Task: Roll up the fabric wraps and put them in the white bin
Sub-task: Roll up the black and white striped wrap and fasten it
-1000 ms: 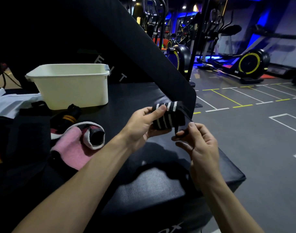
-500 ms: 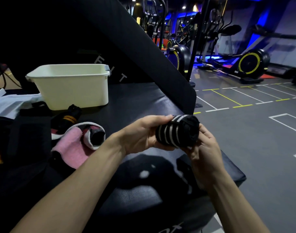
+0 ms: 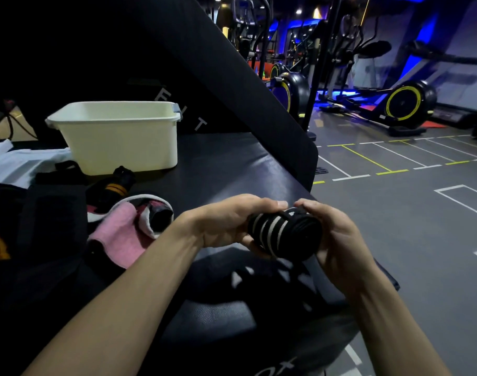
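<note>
A black wrap with white stripes (image 3: 283,234), rolled into a thick cylinder, is held above the near right part of the black padded bench (image 3: 226,169). My left hand (image 3: 226,223) grips its left end, thumb on top. My right hand (image 3: 337,240) cups and grips its right end. The white bin (image 3: 118,137) stands at the back left of the bench, and what lies inside it is hidden. A pink and white wrap (image 3: 126,234) and a black wrap with orange stripes (image 3: 112,187) lie loose in front of the bin.
Dark fabric (image 3: 42,226) is piled at the left, with white cloth (image 3: 17,164) behind it. A slanted black pad (image 3: 218,71) rises behind the bench. Exercise bikes (image 3: 405,101) stand on the grey floor to the right.
The loose tail that my right hand pulled has been wound onto the roll. Both hands have dropped lower with the roll, which now looks fully wound.
</note>
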The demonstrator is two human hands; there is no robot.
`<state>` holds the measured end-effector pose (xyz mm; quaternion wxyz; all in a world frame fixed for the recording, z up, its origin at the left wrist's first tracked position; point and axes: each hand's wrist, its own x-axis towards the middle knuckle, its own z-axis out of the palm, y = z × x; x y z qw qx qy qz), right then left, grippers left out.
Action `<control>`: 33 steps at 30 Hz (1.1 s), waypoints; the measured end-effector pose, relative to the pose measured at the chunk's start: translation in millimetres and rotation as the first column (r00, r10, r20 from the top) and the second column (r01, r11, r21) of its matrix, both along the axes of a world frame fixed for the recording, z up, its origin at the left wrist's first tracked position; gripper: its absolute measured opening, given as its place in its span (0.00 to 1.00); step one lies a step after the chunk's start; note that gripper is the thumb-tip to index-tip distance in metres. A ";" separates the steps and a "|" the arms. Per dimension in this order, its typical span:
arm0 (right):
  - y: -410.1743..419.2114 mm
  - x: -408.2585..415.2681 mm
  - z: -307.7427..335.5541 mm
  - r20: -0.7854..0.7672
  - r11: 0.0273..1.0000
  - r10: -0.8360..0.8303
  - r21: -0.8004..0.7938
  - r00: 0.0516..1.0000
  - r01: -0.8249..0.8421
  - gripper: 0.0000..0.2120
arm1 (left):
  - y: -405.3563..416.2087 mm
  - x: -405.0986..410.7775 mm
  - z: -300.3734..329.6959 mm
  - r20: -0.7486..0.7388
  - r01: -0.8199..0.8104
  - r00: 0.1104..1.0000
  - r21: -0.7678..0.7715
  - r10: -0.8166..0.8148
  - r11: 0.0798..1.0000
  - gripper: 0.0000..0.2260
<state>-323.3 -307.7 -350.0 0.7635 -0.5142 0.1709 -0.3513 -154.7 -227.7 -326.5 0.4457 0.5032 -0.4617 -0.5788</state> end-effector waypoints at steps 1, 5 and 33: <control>-1.1 -1.9 -2.5 -0.014 1.000 0.014 0.006 1.000 -0.013 0.21 | 0.6 1.9 0.4 -0.024 0.003 1.000 -0.024 -0.003 1.000 0.21; -2.7 2.1 -6.1 -0.015 1.000 0.026 -0.011 1.000 -0.026 0.14 | 4.3 6.6 4.1 -0.195 -0.054 0.980 -0.126 0.029 0.991 0.19; 36.5 39.2 -7.4 0.102 0.999 0.012 0.045 0.995 -0.017 0.12 | 81.6 28.3 30.3 0.607 -0.123 0.522 -0.642 0.599 0.757 0.26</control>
